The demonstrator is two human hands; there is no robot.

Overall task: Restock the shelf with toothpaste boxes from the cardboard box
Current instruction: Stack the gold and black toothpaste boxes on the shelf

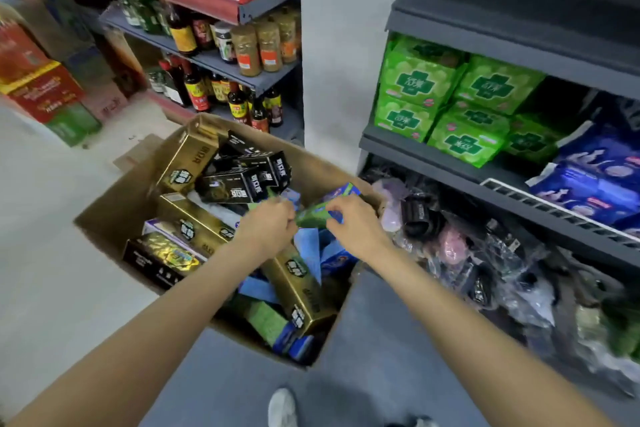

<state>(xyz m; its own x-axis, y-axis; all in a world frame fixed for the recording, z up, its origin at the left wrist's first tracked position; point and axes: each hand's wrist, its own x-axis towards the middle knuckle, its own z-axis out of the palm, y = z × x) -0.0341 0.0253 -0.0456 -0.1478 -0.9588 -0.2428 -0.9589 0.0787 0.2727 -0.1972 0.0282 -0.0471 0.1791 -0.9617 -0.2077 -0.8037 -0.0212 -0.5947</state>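
An open cardboard box (114,208) stands on the floor, filled with several gold, black, blue and green toothpaste boxes. My right hand (353,225) grips a green-and-blue toothpaste box (341,196) lying tilted over the carton's right side. My left hand (268,225) is closed on the left end of that same box, or on a green one just beside it; blur hides which. A gold toothpaste box (188,159) leans at the carton's back. Dark grey shelves (450,163) rise to the right.
Green packs (419,80) and blue packs (595,177) fill the right shelves, with bagged items (460,253) on the lowest level. Sauce bottles (194,87) line the back shelves. Red cartons (38,87) stack at the left. My shoe (282,407) is below the carton.
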